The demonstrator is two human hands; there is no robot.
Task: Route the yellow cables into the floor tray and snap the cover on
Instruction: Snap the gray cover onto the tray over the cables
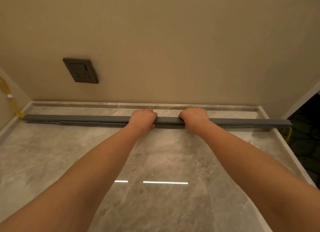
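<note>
- Grey floor tray [107, 124] runs left to right on the marble floor [155, 162], parallel to the wall [173, 41] and near its foot.
- Cover [78, 118] lies along the top of the tray, full length. The tray's slotted side shows just below its near edge.
- Can't tell from here whether the cover is clicked home.
- Left hand [142, 117] is on the cover near mid-span, fingers curled over the far edge, thumb tucked at the near side: it grips the cover.
- Right hand [194, 116] is just beside it, a short gap between them, with the same curled grip on the cover.
- Both forearms are stretched out straight towards the tray.
- Yellow cables [7, 93] enter the tray's left end and climb the side wall, with a white tag [9, 96] partway up.
- More yellow cable shows below the tray's right end, at the floor's edge.
- Dark wall socket [80, 70] sits above the left half of the tray.
</note>
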